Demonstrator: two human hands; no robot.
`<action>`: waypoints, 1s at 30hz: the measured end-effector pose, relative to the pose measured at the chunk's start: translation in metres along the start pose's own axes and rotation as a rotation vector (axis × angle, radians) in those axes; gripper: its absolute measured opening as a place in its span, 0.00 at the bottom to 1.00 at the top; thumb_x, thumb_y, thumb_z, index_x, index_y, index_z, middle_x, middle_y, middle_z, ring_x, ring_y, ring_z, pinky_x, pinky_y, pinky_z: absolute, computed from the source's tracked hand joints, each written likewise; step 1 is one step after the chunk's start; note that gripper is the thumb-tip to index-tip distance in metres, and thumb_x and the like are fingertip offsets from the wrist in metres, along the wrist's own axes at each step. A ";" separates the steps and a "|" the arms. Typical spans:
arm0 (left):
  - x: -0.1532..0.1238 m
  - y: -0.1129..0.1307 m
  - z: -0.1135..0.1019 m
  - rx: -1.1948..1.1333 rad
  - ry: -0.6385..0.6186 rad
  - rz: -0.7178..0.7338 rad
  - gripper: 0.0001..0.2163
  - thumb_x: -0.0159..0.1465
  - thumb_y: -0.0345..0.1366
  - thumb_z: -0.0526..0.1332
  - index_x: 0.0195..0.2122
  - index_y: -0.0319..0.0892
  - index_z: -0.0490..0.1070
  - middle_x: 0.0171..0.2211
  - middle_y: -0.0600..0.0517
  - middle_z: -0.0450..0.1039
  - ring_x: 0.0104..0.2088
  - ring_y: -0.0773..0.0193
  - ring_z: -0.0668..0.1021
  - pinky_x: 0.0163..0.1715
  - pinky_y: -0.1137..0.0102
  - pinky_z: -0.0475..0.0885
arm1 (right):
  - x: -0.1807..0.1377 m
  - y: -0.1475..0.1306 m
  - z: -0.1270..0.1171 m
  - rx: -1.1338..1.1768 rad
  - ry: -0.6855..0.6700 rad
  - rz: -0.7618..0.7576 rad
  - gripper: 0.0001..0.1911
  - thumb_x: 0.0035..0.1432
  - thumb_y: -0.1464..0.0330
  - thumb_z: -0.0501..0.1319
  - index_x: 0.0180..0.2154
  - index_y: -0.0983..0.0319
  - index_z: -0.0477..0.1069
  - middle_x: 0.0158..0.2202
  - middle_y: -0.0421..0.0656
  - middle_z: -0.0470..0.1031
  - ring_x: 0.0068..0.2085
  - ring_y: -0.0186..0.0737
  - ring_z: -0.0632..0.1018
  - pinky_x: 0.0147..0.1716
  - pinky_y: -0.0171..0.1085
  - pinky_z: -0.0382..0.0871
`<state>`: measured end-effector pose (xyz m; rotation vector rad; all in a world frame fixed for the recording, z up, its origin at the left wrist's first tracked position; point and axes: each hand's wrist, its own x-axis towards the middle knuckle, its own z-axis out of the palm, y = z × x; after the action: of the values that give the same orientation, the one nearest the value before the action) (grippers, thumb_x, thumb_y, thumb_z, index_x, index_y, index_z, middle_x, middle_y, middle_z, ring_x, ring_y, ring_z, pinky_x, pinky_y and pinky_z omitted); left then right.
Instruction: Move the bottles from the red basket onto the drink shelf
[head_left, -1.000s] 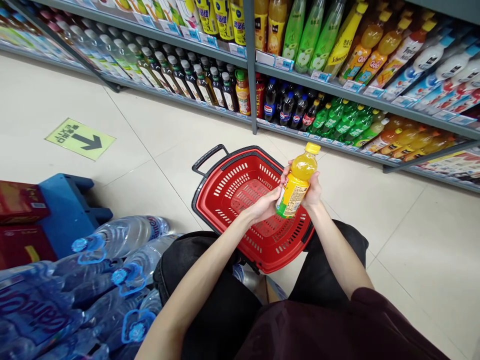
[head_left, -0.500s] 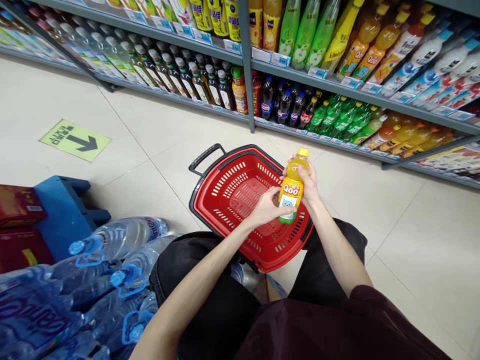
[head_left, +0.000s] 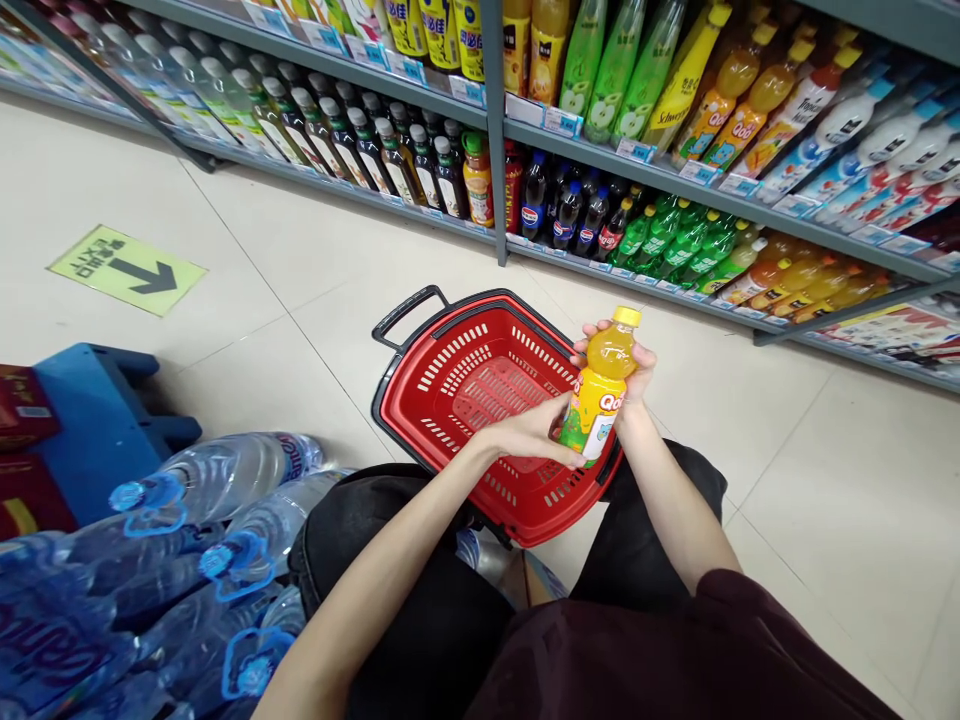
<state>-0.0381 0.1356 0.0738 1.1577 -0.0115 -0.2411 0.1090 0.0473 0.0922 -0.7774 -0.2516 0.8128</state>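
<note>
A yellow-capped Qoo juice bottle (head_left: 604, 385) is held slightly tilted over the right side of a red shopping basket (head_left: 450, 350). My left hand (head_left: 534, 432) grips the lower part of the bottle, its thumb along the base. My right hand (head_left: 636, 372) is wrapped around the bottle's upper part from behind, with fingertips showing on both sides of the neck. The basket stands between my knees with its black handle (head_left: 409, 312) folded out to the far left, and its slotted bottom is visible.
Drink shelves (head_left: 675, 175) run across the back, packed with bottles. Large water bottles (head_left: 232, 475) and a blue pallet (head_left: 112, 395) are at my left. A yellow exit sign (head_left: 127, 270) lies on the tiled floor (head_left: 780, 440).
The juice bottle has turned, so its label faces further right, and it has moved slightly right and nearer. Both hands still hold it. The view has shifted a little.
</note>
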 end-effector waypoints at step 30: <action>-0.009 -0.001 0.012 0.792 0.505 -0.140 0.27 0.53 0.39 0.73 0.52 0.42 0.66 0.50 0.42 0.74 0.52 0.44 0.77 0.52 0.51 0.72 | 0.007 -0.001 -0.002 -0.329 -0.174 0.054 0.12 0.47 0.63 0.73 0.31 0.61 0.75 0.30 0.40 0.75 0.34 0.43 0.81 0.35 0.45 0.82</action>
<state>-0.0482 0.1264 0.0786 1.9862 0.4559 -0.0529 0.1154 0.0513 0.0909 -1.0254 -0.5309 0.9032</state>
